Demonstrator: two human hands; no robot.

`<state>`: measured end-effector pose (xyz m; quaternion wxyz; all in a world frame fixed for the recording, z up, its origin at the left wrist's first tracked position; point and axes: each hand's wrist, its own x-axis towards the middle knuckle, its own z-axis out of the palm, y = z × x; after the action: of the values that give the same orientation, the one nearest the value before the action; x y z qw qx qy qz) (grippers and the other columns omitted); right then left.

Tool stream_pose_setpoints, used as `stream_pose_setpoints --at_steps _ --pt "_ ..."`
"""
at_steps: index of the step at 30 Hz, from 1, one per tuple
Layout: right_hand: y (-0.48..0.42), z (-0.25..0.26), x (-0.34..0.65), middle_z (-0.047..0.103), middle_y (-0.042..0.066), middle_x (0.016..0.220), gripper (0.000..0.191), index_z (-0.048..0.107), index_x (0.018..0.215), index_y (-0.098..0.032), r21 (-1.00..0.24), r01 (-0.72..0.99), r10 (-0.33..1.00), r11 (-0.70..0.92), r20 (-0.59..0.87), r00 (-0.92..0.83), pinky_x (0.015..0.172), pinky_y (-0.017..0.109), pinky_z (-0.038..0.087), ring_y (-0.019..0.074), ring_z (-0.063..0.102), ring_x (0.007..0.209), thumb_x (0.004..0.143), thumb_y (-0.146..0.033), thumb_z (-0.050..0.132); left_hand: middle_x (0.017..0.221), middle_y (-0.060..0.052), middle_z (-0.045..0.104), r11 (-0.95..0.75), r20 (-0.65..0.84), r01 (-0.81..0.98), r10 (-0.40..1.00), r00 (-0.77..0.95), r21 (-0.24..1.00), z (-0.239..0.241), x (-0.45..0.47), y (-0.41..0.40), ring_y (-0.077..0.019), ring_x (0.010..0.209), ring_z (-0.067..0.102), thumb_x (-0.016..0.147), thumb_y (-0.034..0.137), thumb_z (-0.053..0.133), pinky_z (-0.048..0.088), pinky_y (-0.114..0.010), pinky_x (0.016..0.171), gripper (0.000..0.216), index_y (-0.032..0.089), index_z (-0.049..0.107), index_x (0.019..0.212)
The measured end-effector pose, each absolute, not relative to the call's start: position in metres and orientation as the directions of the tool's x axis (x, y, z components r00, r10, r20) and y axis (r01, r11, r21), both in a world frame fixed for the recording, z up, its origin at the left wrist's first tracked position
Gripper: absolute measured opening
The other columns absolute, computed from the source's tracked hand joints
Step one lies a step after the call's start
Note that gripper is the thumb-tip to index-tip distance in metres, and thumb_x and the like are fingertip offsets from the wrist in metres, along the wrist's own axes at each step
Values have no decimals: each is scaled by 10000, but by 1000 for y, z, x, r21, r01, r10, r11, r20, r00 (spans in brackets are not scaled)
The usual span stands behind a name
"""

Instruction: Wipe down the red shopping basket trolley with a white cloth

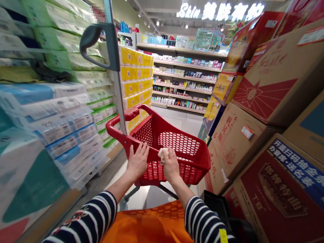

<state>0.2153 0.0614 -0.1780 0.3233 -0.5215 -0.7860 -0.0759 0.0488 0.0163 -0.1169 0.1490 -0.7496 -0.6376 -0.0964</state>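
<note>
A red plastic shopping cart [191, 141] with perforated basket walls stands sideways right in front of me. From its left end rises a metal pole [118, 87] with a grey loop handle [94, 47]. My left hand [138, 160] lies with fingers stretched out over the near rim of the basket. A little to the right, my right hand [171, 166] grips a crumpled whitish cloth [163, 154] at the same rim. The basket's inside, as far as it shows, holds nothing I can make out.
Stacked tissue packs [68, 124] line the left side, with yellow packs [136, 63] farther on. Tall cardboard cartons [264, 79] crowd the right. Shelves of small goods [187, 67] stand at the back. A dark cloth [48, 72] lies on the left packs.
</note>
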Motion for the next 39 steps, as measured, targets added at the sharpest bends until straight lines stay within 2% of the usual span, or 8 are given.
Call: stream_pose_setpoints --at_steps 6,10,13,18,24,28,32,39 --pt "58 -175 234 358 163 1389 574 431 1302 -149 -189 826 735 532 586 -340 1015 472 331 293 295 1290 741 -145 554 1456 -136 258 -77 437 995 895 96 -62 -116 36 19 -262 1361 170 700 163 413 60 -578 1081 667 69 325 1354" --pt "59 -187 298 410 123 1360 516 478 1263 -190 -205 883 800 422 542 -256 1000 446 358 264 354 1259 756 -97 452 1450 -135 273 -94 440 995 892 104 -45 -117 37 20 -266 1363 165 697 154 415 44 -577 1085 677 70 312 1361" --pt "62 -190 321 434 142 1332 498 506 1238 -157 -253 908 834 333 529 -158 998 414 366 260 395 1228 755 -84 413 1450 -131 275 -95 427 995 899 100 -34 -116 39 20 -266 1364 160 700 161 415 41 -578 1084 677 73 310 1362" --pt "68 -183 277 442 136 1320 511 475 1267 -155 -328 890 804 317 590 -69 985 396 371 237 412 1211 771 -74 382 1460 -127 244 -103 417 993 902 115 -52 -117 41 19 -256 1365 159 702 172 409 49 -575 1084 678 70 304 1364" --pt "65 -161 195 410 146 1359 498 469 1275 -188 -256 859 789 443 566 -238 1010 408 313 256 357 1253 789 -80 466 1460 -122 250 -117 390 989 910 142 -88 -114 42 15 -253 1366 154 697 188 417 69 -566 1088 693 79 292 1370" --pt "63 -158 197 424 145 1343 458 479 1261 -195 -217 856 777 468 563 -282 987 420 330 261 379 1225 810 -113 468 1462 -112 252 -115 405 990 904 140 -86 -111 39 13 -244 1367 155 699 153 398 50 -561 1092 681 86 298 1369" --pt "61 -172 257 445 129 1319 416 513 1228 -201 -215 906 806 364 561 -190 960 434 348 263 392 1203 820 -155 446 1456 -120 265 -93 421 994 901 108 -55 -114 38 15 -258 1364 161 708 151 394 41 -578 1086 673 88 298 1370" --pt "48 -187 370 425 160 1326 438 485 1265 -163 -245 970 849 -1 511 130 968 434 323 293 404 1189 834 -223 437 1463 -122 238 -102 423 994 899 113 -48 -117 50 16 -262 1365 152 699 167 408 43 -574 1085 676 75 313 1362"
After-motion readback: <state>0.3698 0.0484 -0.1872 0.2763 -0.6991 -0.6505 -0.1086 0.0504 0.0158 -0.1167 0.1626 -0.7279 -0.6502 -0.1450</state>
